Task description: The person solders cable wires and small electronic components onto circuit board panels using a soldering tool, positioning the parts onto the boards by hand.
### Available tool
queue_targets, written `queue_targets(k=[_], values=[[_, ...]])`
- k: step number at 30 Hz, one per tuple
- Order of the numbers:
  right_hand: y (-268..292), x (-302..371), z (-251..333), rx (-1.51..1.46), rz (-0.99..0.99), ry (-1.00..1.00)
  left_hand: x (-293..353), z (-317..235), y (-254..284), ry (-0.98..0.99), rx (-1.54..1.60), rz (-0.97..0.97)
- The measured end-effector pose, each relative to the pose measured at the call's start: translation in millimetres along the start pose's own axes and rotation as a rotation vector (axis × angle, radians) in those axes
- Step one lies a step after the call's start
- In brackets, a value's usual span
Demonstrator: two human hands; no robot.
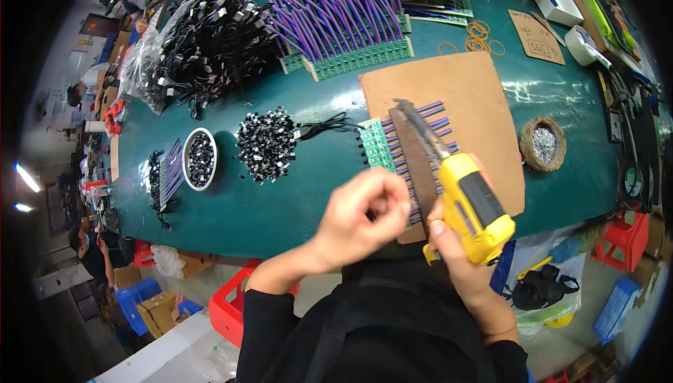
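My right hand (457, 253) is wrapped round the handle of a yellow and black soldering gun (459, 197), its metal nose slanting up and left over the work. Below it lies a long brown bar (415, 162), pressed across rows of striped purple wires. Those wires run to a green circuit board panel (377, 148) with black parts along its left edge. Just left of the bar, at the panel's near end, my left hand (361, 207) is curled in a pinch; whatever its slightly blurred fingers hold cannot be made out. A cardboard sheet (484, 102) lies underneath.
Small black connectors fill a white bowl (188, 160) and a loose heap (266, 146). A black cable pile (210, 50) and wired green boards (364, 53) stand farther back. At right sits a round holder (526, 146) with silvery filling. Co-workers sit at far left.
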State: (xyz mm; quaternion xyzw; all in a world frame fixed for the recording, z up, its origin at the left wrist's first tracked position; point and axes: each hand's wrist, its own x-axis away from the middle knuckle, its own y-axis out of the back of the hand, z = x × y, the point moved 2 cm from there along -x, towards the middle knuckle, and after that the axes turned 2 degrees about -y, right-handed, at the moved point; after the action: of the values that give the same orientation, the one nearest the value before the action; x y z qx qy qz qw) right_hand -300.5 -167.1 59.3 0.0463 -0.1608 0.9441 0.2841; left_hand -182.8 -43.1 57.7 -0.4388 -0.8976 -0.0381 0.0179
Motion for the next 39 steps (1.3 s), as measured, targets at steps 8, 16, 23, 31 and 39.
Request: queue_targets(k=[8, 16, 23, 31, 39], values=[[9.4, 5.1, -11.4, -0.17, -0.026, -0.145, -52.3, 43.0, 55.4, -0.113, -0.702, -0.276], [9.8, 6.6, -27.3, -0.187, 0.034, -0.196, -56.4, 45.9, 52.9, -0.125, -0.767, -0.272], [6.6, 5.1, -27.3, -0.174, 0.051, -0.178, -56.9, 49.7, 59.1, -0.09, -0.67, -0.257], [3.0, 3.9, -22.9, -0.168, 0.032, -0.212, -57.5, 47.7, 55.0, -0.122, -0.751, -0.267], [10.0, 7.3, -21.2, -0.222, -0.021, -0.184, -57.4, 48.3, 54.9, -0.144, -0.781, -0.263]])
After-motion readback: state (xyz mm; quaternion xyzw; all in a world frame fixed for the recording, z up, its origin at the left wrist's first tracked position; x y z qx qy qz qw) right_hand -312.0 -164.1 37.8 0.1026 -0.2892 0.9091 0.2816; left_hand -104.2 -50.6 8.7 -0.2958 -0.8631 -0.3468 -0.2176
